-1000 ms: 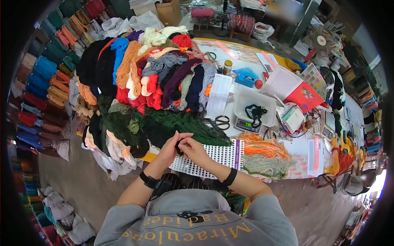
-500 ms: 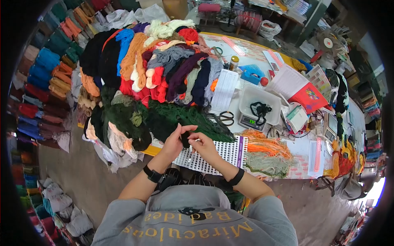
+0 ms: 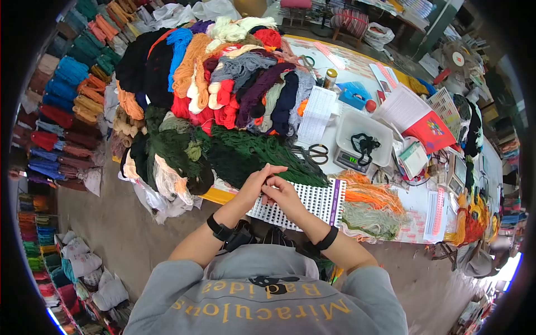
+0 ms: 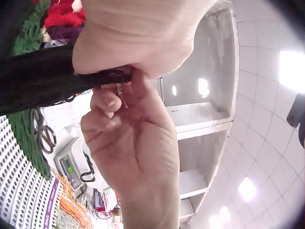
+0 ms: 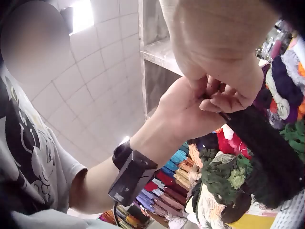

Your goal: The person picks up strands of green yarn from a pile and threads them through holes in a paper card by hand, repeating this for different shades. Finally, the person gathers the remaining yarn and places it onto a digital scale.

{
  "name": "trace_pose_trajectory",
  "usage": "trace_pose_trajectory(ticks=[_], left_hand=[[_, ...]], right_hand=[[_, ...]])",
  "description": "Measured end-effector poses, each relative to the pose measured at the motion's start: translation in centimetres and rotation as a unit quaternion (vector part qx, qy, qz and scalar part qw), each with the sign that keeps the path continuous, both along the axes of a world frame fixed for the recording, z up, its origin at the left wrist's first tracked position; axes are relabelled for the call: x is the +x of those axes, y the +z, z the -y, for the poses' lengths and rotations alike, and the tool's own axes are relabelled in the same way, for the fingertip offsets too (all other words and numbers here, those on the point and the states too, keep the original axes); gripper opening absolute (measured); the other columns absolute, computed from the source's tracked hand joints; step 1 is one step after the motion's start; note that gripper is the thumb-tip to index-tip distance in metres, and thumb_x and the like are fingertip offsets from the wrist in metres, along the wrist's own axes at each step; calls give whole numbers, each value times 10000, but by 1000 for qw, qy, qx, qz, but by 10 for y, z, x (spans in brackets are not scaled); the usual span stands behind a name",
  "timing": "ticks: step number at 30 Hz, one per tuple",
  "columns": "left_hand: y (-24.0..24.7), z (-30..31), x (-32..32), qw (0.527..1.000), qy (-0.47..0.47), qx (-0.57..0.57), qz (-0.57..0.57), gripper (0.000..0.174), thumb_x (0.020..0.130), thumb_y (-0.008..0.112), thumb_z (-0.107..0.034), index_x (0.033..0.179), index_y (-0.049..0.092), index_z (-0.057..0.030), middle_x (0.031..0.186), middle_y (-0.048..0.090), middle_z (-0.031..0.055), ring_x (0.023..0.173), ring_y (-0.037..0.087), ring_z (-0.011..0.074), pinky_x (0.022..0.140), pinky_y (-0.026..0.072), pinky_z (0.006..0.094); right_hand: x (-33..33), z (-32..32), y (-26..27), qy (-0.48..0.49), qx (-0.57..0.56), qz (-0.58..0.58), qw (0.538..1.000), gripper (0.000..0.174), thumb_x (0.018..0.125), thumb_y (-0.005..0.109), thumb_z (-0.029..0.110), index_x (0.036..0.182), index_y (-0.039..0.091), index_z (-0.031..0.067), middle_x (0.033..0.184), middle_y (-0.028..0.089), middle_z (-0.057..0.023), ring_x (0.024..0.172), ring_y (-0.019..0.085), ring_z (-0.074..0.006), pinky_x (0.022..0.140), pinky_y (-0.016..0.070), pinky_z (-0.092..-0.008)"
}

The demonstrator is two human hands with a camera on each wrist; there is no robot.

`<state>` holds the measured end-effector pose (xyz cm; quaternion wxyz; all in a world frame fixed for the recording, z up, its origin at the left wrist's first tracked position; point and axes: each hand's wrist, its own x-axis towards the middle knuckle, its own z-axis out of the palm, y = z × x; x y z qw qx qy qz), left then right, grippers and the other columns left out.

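- Yarn pile: heaped on left end of table.
- Left hand: above near edge; fingers extended; grip cannot be determined.
- Black yarn bundle: at both hands, above near edge.
- Right hand: curled fingers pinch bundle's end.
- Dotted card: along near edge.

A yellow-edged worktop stands on a grey-brown floor, a dark green pillar beyond it. Bright lights shine from the pale, tiled ceiling.
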<state>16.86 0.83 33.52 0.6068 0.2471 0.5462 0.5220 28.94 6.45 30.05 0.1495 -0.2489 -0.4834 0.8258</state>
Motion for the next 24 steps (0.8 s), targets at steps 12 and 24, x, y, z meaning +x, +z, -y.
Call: trace_pose_trajectory(ticks=[12,24], left_hand=[[-17,48,-128,981,86,-162,65,704,923,370,-637,671,607,-24,495,272,-56,417,239,68,389,199,231],[-7,83,-276,925,376,-50,2,546,976,375,-498,820,620,-36,543,291,-56,446,255,72,379,183,228]], right_hand=[[265,-128,-19,-334,4,141,932,126,880,601,242,853,571,123,684,507,46,574,465,-58,521,404,-209],[484,-241,-1,-526,383,335,681,271,943,565,285,963,614,19,719,610,-36,625,586,-108,534,445,-239]])
